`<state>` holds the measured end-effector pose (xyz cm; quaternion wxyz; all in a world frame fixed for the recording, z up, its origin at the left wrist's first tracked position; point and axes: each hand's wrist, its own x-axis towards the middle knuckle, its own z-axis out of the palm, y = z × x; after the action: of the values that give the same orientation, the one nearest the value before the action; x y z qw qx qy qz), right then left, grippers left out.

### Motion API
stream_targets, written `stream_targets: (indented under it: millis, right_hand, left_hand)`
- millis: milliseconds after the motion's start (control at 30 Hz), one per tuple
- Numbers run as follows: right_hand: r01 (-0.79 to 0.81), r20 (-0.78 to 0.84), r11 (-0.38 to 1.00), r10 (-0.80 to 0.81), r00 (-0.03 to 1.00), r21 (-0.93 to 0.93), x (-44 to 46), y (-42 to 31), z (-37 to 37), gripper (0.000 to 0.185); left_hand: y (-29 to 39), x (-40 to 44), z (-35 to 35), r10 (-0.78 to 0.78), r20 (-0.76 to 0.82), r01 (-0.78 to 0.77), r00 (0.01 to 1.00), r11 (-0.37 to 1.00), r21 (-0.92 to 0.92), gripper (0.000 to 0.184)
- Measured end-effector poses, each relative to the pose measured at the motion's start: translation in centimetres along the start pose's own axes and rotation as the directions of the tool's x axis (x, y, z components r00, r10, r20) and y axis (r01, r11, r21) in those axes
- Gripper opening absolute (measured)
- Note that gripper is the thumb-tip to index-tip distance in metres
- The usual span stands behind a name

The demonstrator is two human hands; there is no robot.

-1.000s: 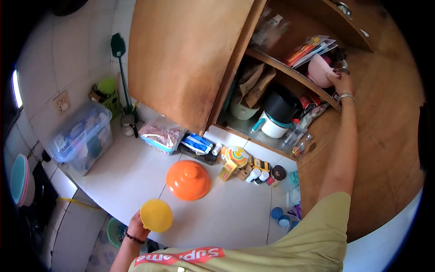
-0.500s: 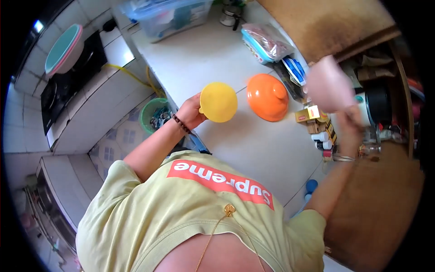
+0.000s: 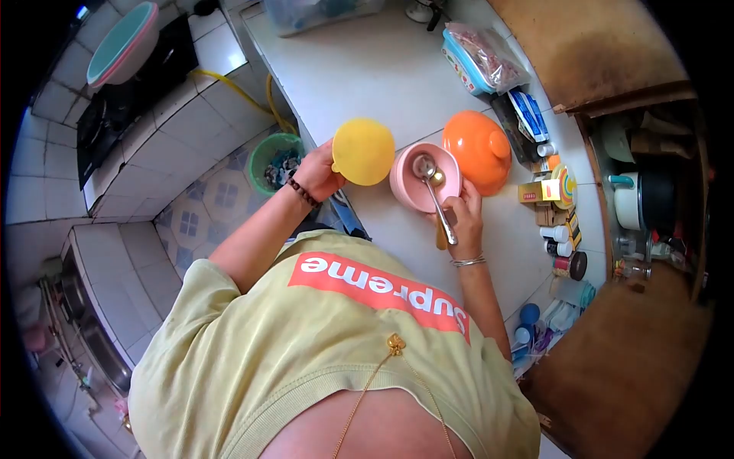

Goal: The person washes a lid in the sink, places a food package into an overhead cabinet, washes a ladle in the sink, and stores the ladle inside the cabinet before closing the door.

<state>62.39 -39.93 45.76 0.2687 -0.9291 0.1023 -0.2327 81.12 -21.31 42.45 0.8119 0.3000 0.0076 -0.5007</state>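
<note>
My left hand [image 3: 321, 171] grips a round yellow lid [image 3: 364, 152] by its edge, above the front edge of the white counter [image 3: 359, 73]. In my right hand [image 3: 465, 218] is a pink bowl [image 3: 405, 177], tilted so that its inside shows. A metal ladle [image 3: 438, 196] lies in the bowl, its handle passing over the rim by my right fingers. Just behind the bowl, an orange lid-like dome with a knob [image 3: 478, 149] rests on the counter.
Small boxes and bottles [image 3: 554, 233] line the counter's back, near a bagged container [image 3: 480, 61]. An open cupboard [image 3: 596, 168] stands at the right. A green basket [image 3: 267, 157] is below, left of the counter; a stove [image 3: 103, 126] stands farther left.
My right hand has brought the pink bowl out of the cupboard to the counter, near the yellow lid. The ladle inside it now shows. The view has turned down and left.
</note>
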Motion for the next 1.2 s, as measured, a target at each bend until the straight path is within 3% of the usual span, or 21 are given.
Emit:
stream_targets:
  millis: [100,233,333,400,500,633,867,1033,1200]
  right_hand:
    - [-0.026,0.042,0.997,0.024,0.999,0.070,0.6,-0.8,-0.8,0.031]
    - [-0.051,-0.070,0.996,0.056,0.996,0.075,0.4,-0.5,-0.7,0.030]
    - [-0.011,-0.127,0.998,0.019,0.992,0.059,0.4,-0.9,-0.8,0.031]
    - [0.079,-0.202,0.997,-0.074,0.977,0.020,0.6,-1.3,-0.8,0.031]
    - [0.113,-0.238,0.993,-0.100,0.966,0.040,1.0,-1.7,-0.7,0.030]
    - [0.109,-0.224,0.994,-0.100,0.969,0.024,1.8,-2.1,-1.6,0.030]
    - [-0.001,-0.216,0.979,0.046,0.975,0.204,3.1,-3.7,-2.0,0.029]
    - [0.192,-0.149,0.974,-0.174,0.973,0.123,4.5,-5.1,-1.1,0.026]
    - [0.167,-0.133,0.981,-0.153,0.979,0.100,4.8,-4.9,-0.9,0.029]
  left_hand:
    - [0.0,-0.1,0.5,0.009,0.019,-0.010,1.000,1.000,0.025,0.030]
    - [-0.1,-0.2,0.6,0.002,-0.001,-0.002,1.000,1.000,0.011,0.029]
    - [-0.5,0.2,-0.7,0.011,0.054,-0.012,0.998,1.000,0.025,0.029]
    - [-0.5,0.2,-0.7,0.004,0.175,-0.005,0.985,1.000,0.005,0.028]
    - [-0.6,-0.1,0.6,-0.014,0.093,0.013,0.996,1.000,0.015,0.028]
    - [-0.7,0.2,0.8,-0.001,0.089,0.001,0.996,1.000,0.002,0.028]
    - [-1.8,0.9,1.8,-0.050,0.127,0.045,0.991,0.998,0.040,0.029]
    - [-1.9,0.4,4.1,-0.066,0.157,0.078,0.985,0.995,-0.067,0.031]
    - [-2.0,0.9,2.7,-0.088,0.220,0.092,0.971,0.996,-0.008,0.035]
